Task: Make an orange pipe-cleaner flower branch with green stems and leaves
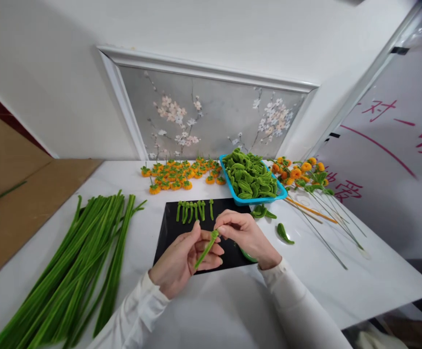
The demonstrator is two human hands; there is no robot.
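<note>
My right hand pinches the knotted upper end of a short green pipe cleaner between thumb and fingertips. Its straight tail slants down to the left, in front of my left fingers. My left hand is open, palm turned up, with the thumb raised apart from the fingers. Both hands are over a black mat. Along the mat's far edge lies a row of several similar knotted green pieces. A green round-edged object shows partly beneath my right wrist.
Long green pipe cleaners cover the table's left side. Behind the mat stand small orange pumpkin-like pieces with green tops. A blue basket holds curled green pieces. Orange flowers on stems lie right, near a loose green leaf-like piece.
</note>
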